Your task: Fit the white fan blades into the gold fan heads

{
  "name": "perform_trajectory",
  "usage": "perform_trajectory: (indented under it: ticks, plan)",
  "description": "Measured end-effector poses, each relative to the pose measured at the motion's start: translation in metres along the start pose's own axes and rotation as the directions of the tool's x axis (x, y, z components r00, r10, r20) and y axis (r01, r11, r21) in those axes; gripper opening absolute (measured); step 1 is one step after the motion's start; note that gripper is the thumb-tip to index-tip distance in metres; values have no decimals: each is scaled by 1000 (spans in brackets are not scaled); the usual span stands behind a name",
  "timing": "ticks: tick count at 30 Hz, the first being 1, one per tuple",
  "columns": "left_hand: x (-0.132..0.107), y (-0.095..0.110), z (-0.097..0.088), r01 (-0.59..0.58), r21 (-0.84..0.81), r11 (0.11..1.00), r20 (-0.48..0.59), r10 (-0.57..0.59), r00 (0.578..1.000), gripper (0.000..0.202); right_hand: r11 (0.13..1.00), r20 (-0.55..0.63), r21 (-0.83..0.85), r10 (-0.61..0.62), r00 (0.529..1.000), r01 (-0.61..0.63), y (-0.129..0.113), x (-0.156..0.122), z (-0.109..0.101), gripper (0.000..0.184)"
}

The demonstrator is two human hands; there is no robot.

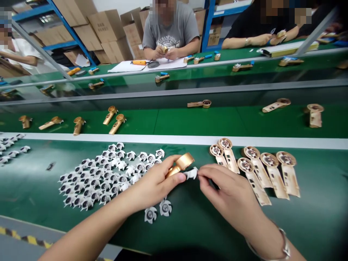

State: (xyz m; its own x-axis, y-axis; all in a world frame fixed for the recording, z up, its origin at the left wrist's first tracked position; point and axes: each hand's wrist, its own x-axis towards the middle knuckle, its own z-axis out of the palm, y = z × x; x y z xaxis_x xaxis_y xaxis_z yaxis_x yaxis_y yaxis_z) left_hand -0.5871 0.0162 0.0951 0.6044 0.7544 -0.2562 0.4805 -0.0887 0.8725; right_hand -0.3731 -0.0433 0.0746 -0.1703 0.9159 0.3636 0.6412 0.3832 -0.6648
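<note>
My left hand is closed around a gold fan housing, its round head pointing up and to the right. My right hand pinches a small white fan blade right beside that housing. A spread of several white fan blades lies on the green mat to the left. Two more blades sit just under my left wrist. Several beige housing halves with motors lie in a row to the right of my right hand.
A green conveyor belt beyond the white strip carries several gold housings. Across it, a person in a grey shirt and other workers handle parts. Cardboard boxes and blue shelving stand behind. A yellow-black tape edge marks the near left.
</note>
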Motion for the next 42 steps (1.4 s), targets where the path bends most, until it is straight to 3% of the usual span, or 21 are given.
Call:
perform_trajectory:
  ticks: [7, 20, 29, 35, 38, 42]
  plan:
    - [-8, 7, -2, -41, 99, 994, 59, 35, 998, 51, 980, -124, -103, -182, 975, 170, -2, -11, -4, 14]
    - [-13, 16, -3, -100, 206, 974, 75, 86, 993, 48, 971, -179, -166, -199, 963, 170, -5, -12, -5, 11]
    - [-12, 3, 20, -129, 404, 906, -44, 160, 986, 58, 970, -269, -174, -215, 939, 172, -4, -11, -3, 12]
    - [-9, 0, 39, -97, 513, 853, -182, 218, 959, 60, 1000, -389, 15, 16, 921, -12, -4, -7, 10, 16]
    - [-9, 3, 46, -56, 465, 883, -212, 172, 962, 59, 999, -431, -5, 30, 902, -36, -3, -11, 15, 17]
    - [-11, 7, 52, -10, 314, 949, -193, 74, 978, 57, 987, -451, -155, -102, 886, 35, -2, -15, 14, 19]
